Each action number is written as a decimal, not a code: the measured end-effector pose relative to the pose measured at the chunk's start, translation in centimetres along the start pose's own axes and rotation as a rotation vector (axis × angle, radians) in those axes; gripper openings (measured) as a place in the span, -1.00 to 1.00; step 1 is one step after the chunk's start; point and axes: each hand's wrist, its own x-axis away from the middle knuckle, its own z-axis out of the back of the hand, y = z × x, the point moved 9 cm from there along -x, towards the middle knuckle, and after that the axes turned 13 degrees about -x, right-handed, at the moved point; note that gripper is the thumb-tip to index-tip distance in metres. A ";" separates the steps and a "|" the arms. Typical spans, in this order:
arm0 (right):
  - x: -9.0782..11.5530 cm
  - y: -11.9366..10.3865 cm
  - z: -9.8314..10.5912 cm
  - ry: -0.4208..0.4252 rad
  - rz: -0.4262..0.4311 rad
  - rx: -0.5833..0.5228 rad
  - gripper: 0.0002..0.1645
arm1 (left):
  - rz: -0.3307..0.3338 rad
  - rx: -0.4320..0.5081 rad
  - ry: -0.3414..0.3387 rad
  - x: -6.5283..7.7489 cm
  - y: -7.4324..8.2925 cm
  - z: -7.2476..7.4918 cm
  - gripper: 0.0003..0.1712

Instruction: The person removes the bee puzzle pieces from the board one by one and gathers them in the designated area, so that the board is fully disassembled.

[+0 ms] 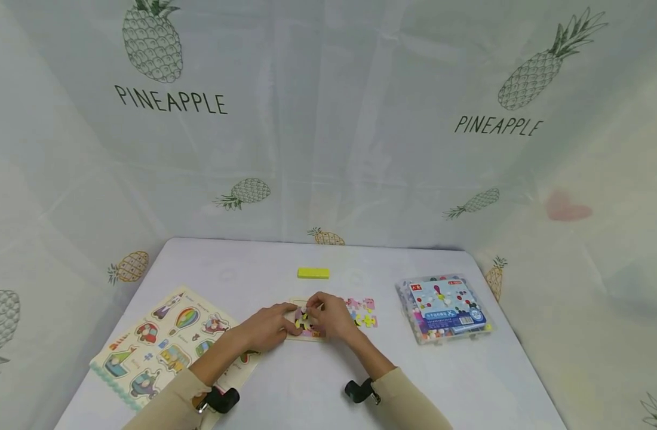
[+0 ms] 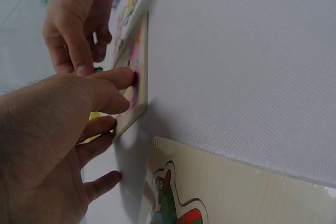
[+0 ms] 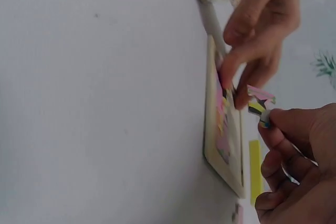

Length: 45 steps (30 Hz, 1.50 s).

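A small wooden-framed jigsaw puzzle (image 3: 227,170) lies on the table, partly filled with pink, yellow and black pieces. My left hand (image 1: 268,328) rests at its left side, fingers extended, with thumb and fingertips touching the frame and the pieces inside. My right hand (image 1: 332,316) is over the puzzle's right part. Between its thumb and index finger it pinches a jigsaw piece (image 3: 257,99) in pink, yellow and black, held above the frame in the right wrist view. Loose jigsaw pieces (image 1: 368,321) lie on the table just right of this hand.
A large wooden picture board (image 1: 162,334) with vehicle shapes lies at the left, under my left forearm. Behind the puzzle is a yellow block (image 1: 313,273). A clear plastic case (image 1: 447,307) of colored parts stands at the right. A pineapple-print curtain (image 1: 328,149) hangs behind the table.
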 end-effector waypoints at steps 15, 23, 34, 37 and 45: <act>1.5 2.4 6.7 0.098 -0.053 0.062 -0.91 | 0.015 0.026 0.001 0.4 -0.2 0.3 -0.63; 2.3 3.9 6.4 0.026 -0.094 0.055 -0.95 | 0.013 0.023 0.002 0.4 -0.2 0.1 -0.62; 2.5 3.7 6.0 -0.016 -0.078 0.127 -0.94 | 0.009 0.034 -0.007 0.4 -0.1 0.1 -0.62; 2.4 3.7 6.0 -0.029 -0.076 0.139 -0.93 | 0.007 0.031 -0.009 0.4 0.0 0.1 -0.62; 2.2 3.8 6.2 -0.048 -0.088 0.160 -0.93 | 0.005 0.036 -0.011 0.2 0.0 0.1 -0.63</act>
